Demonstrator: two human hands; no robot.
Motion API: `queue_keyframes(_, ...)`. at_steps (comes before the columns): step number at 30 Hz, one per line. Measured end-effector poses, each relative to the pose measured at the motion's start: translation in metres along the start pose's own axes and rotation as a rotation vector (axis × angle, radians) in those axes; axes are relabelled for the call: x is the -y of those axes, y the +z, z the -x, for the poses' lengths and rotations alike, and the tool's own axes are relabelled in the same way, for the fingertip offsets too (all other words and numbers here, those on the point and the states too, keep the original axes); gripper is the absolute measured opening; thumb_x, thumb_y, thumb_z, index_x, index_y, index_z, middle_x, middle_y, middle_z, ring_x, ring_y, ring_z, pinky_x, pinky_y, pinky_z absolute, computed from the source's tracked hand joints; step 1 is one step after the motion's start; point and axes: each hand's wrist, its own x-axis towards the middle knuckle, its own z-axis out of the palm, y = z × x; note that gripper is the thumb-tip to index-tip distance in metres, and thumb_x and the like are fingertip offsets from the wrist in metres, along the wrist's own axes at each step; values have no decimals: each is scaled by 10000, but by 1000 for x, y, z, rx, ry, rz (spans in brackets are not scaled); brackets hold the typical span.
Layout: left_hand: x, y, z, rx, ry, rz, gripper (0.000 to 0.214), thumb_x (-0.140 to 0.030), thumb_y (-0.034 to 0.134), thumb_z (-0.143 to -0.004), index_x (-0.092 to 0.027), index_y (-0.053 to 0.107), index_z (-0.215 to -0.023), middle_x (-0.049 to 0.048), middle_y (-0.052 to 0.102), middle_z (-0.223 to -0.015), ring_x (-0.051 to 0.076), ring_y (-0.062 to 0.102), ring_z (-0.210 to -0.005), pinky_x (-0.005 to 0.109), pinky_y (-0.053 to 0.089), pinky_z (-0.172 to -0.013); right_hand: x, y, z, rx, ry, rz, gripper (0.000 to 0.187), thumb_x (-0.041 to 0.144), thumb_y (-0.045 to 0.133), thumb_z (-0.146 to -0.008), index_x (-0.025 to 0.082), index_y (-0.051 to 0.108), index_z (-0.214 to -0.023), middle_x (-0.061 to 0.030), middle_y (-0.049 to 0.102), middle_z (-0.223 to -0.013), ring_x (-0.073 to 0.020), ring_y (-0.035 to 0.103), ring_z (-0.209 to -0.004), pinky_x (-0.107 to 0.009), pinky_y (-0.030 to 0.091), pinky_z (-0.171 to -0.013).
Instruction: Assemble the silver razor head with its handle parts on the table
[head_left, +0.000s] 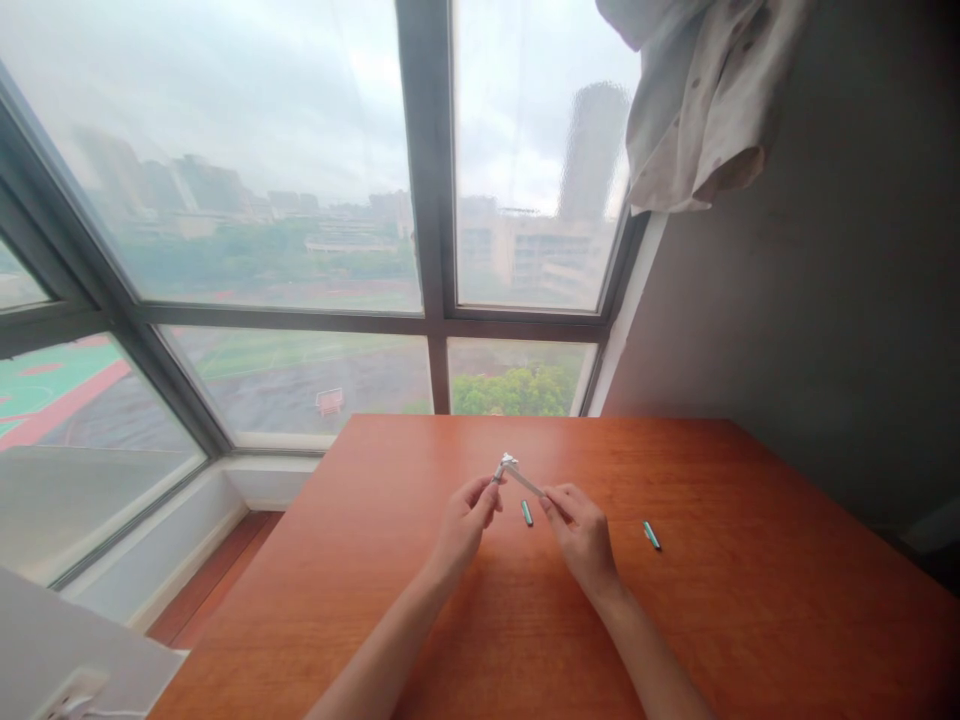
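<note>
My left hand (469,515) pinches the lower end of a small grey-white piece (498,471) between thumb and fingers. My right hand (581,530) is closed on the near end of a thin whitish stick (525,482), which slants up to the left. The two parts meet at a small white head (509,460) above the table; whether they are joined there I cannot tell. Below, between the hands, lies a short teal-and-black strip (526,513), shaped like a razor cartridge. A second teal-and-black strip (652,535) rests to the right of my right hand.
The reddish-brown wooden table (322,600) stretches under both arms towards large windows (277,200). A dark wall (810,330) rises on the right, with pale cloth (705,110) hanging above. At the lower left is a wall socket with a white cable (105,712).
</note>
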Motion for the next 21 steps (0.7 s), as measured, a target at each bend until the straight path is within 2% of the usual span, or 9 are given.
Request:
queue_keyframes(5, -2, 1, 0, -13, -16, 36, 437, -498, 569, -806, -131, 651, -1030, -1, 534, -636, 92, 413, -511, 217, 289, -480, 1, -1, -1, -17, -5, 21, 346, 416, 439, -927, 195, 704, -957, -69, 634, -816, -177, 573, -716, -257, 437, -652)
queue_keyframes(13, -1, 2, 0, -21, -20, 64, 441, -493, 583, -798, -124, 648, -1030, -7, 531, -627, 86, 412, -500, 213, 298, -478, -2, 3, -1, -48, -16, -68, 300, 373, 466, -921, 185, 700, -918, -59, 636, -789, -173, 580, -719, -244, 438, -627)
queue_keyframes(21, -1, 2, -1, -15, -15, 54, 458, -510, 579, -794, -127, 649, -1036, -1, 534, -632, 90, 415, -504, 215, 304, -479, 2, 2, -3, -18, 41, -134, 314, 385, 482, -907, 168, 689, -811, -52, 636, -765, -175, 575, -716, -240, 424, -637)
